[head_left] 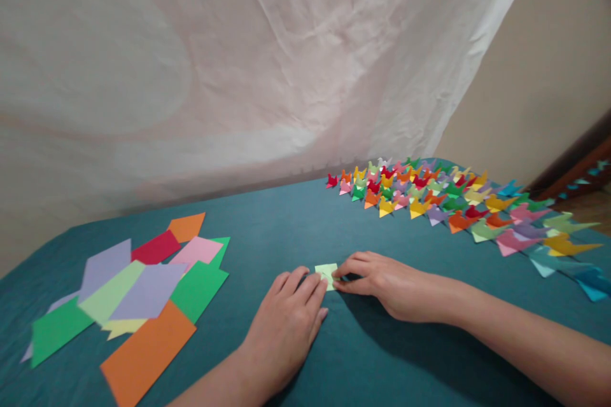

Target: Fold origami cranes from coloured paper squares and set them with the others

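A small pale green folded paper (327, 271) lies on the teal tablecloth (286, 222) in front of me. My left hand (289, 318) rests palm down just left of it, fingers together and pressing on its near left edge. My right hand (382, 280) comes in from the right, fingertips pinched on the paper's right edge. Most of the paper shows between the two hands.
A loose pile of coloured paper sheets (138, 292) lies at the left, an orange sheet (147, 353) nearest me. Rows of several small folded paper figures (429, 194) fill the right back of the table. A white cloth (238, 63) hangs behind.
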Available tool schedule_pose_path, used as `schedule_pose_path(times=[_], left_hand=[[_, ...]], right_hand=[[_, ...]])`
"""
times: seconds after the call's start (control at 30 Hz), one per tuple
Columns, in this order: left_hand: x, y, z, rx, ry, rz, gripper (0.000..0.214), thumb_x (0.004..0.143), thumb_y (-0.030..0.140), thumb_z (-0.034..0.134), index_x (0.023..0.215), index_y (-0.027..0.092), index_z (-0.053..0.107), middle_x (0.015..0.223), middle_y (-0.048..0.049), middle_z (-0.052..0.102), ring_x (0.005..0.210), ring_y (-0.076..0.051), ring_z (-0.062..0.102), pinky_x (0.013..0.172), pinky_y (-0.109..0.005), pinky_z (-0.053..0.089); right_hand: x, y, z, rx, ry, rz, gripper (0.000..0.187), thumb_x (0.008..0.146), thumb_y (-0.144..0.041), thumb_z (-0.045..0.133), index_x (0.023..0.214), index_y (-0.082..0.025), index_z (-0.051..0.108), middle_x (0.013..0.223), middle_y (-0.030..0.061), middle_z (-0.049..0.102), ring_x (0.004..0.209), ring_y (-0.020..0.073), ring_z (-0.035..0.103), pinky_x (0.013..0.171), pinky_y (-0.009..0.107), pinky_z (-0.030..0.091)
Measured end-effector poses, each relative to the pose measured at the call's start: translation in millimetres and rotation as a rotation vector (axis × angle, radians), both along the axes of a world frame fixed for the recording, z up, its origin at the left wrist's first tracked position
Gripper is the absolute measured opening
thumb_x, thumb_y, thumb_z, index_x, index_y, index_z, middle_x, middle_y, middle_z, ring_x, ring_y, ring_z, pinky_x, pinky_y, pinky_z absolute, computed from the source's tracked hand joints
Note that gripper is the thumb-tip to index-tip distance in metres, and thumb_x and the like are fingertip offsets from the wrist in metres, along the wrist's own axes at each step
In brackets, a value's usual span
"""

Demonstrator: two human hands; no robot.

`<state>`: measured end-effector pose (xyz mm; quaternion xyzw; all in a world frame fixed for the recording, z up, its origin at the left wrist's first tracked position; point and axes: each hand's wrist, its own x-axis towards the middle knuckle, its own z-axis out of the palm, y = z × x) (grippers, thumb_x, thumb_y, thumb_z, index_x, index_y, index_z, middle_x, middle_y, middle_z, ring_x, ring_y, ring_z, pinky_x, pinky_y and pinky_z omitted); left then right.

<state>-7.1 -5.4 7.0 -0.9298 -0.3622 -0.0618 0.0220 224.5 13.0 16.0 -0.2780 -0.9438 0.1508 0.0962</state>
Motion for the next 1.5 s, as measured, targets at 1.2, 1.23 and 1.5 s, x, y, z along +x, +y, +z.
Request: schedule_pose_path(times=[1.2, 1.23, 1.5], left_hand=[[-9, 11, -1.3, 0.078, -0.04, -0.025, 0.027, 0.089, 0.027, 0.051, 0.114, 0.019, 0.056, 0.119, -0.0094, 0.055, 0.12, -0.026, 0.043, 0.096, -0.043, 0.036], [-9, 11, -1.5, 0.085, -0.039, -0.02, 0.027, 0.089, 0.028, 0.051, 0.114, 0.019, 0.057, 0.119, -0.0096, 0.055, 0.12, -0.027, 0.043, 0.096, -0.044, 0.036], [-5, 9, 2.3, 0.111, -0.022, 0.009, 0.024, 0.089, 0.028, 0.05, 0.109, 0.019, 0.06, 0.113, -0.0095, 0.057, 0.119, -0.028, 0.043, 0.097, -0.044, 0.034]], right_hand=[[-15, -3, -14.2, 0.122, -0.017, -0.041, 0.04, 0.088, -0.009, 0.041, 0.126, -0.018, 0.051, 0.114, 0.0103, 0.059, 0.1, 0.021, 0.048, 0.088, 0.038, 0.042], [-16, -4, -14.1, 0.126, -0.023, -0.047, 0.04, 0.089, -0.01, 0.041, 0.126, -0.018, 0.051, 0.113, 0.0104, 0.059, 0.1, 0.0212, 0.048, 0.088, 0.038, 0.042], [-10, -2, -7.6, 0.07, -0.048, -0.008, 0.042, 0.084, -0.007, 0.041, 0.123, -0.016, 0.054, 0.12, 0.0105, 0.057, 0.1, 0.0206, 0.049, 0.088, 0.035, 0.042]])
